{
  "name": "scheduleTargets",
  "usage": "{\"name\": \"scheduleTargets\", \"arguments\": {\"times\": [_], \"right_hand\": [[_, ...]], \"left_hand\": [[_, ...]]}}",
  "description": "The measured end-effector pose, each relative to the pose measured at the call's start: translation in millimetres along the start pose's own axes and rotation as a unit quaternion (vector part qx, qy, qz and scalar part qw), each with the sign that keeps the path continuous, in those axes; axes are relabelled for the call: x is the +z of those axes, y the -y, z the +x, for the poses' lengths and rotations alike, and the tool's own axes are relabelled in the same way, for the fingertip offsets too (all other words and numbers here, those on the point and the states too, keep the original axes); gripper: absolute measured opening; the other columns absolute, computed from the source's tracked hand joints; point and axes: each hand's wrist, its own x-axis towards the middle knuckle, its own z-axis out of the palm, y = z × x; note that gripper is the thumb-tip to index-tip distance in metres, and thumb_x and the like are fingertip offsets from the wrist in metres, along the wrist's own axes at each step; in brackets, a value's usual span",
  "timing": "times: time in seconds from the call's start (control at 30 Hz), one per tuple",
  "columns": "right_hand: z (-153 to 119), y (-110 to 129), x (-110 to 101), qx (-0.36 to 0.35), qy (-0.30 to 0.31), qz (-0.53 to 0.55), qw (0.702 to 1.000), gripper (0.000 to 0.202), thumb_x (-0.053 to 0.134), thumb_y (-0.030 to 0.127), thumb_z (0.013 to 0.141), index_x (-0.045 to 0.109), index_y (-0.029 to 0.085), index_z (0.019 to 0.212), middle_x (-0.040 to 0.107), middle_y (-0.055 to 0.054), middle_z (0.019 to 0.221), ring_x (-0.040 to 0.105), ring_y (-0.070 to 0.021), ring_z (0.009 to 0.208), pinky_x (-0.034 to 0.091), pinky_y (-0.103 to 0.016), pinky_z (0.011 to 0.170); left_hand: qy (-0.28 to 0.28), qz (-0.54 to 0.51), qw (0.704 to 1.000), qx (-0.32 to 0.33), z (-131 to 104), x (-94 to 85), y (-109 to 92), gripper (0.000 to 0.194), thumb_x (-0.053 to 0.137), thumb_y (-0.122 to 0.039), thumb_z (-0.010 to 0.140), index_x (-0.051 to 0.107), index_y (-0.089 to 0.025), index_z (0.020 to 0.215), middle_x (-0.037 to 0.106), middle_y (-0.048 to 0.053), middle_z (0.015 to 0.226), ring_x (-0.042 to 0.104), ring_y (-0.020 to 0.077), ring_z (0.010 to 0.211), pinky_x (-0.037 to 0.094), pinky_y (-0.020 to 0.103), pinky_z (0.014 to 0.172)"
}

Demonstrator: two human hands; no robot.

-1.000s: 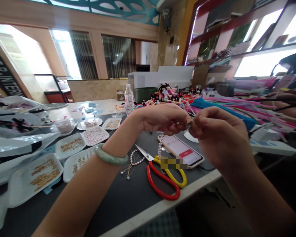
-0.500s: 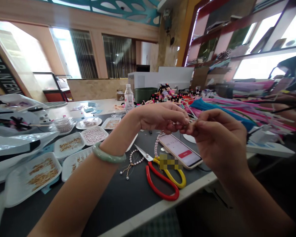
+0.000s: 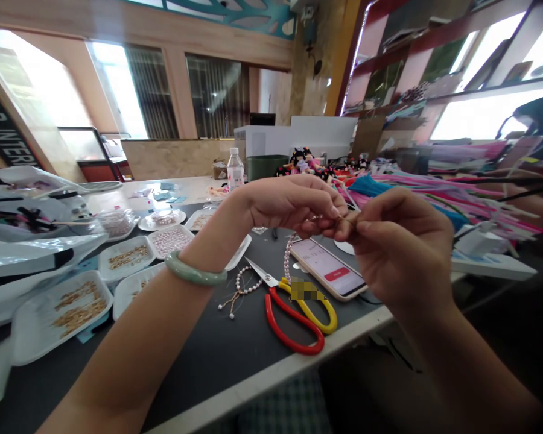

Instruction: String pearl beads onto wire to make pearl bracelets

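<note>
I see left hand (image 3: 294,205) and right hand (image 3: 398,247) pinching the pearl strand (image 3: 289,256) top between them; strand hangs vertically, nearer left, above phone (image 3: 330,268).

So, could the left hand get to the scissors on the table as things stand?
Probably yes: the scissors lie uncovered just below the left hand, with nothing over them. But it pinches the pearl strand with the right hand.

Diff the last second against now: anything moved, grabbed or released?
Nothing grabbed or released. The left hand and right hand stay pinched together on the pearl strand, fingers shifting only slightly. Everything sits a bit lower-left in frame, which looks like camera drift. Scissors, phone and bead trays stayed put.
</note>
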Motion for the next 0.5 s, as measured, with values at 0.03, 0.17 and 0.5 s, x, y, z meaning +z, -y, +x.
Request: {"name": "scheduleTargets", "arguments": {"times": [0.03,0.17,0.5], "right_hand": [[-0.1,0.3,0.3,-0.005,0.003,0.001,1.000,0.016,0.054,0.009,0.069,0.049,0.022,0.060,0.049,0.005,0.055,0.059,-0.0131,0.054,0.052,-0.030,0.055],[-0.3,1.0,0.6,-0.018,0.007,0.011,1.000,0.018,0.054,0.005,0.068,0.053,0.022,0.062,0.051,0.005,0.057,0.059,-0.0122,0.053,0.052,-0.029,0.054],[-0.8,2.6,-2.9,-0.014,0.030,0.035,0.999,0.020,0.060,0.002,0.068,0.063,0.021,0.070,0.061,0.004,0.060,0.062,-0.0130,0.055,0.054,-0.030,0.057]], "left_hand": [[0.001,0.000,1.000,0.002,0.1,-0.2,0.0,0.005,0.061,-0.010,0.069,0.057,-0.010,0.070,0.058,0.001,0.058,0.047,0.0036,0.045,0.035,0.014,0.041],[0.025,0.004,1.000,0.005,0.4,-1.0,-0.2,0.004,0.060,-0.012,0.070,0.056,-0.010,0.070,0.058,0.002,0.059,0.047,0.0037,0.044,0.036,0.013,0.040],[0.041,0.014,0.999,0.025,-1.0,-0.9,0.9,0.008,0.060,-0.015,0.070,0.054,-0.012,0.066,0.058,0.002,0.058,0.047,0.0043,0.045,0.036,0.013,0.040]]}}
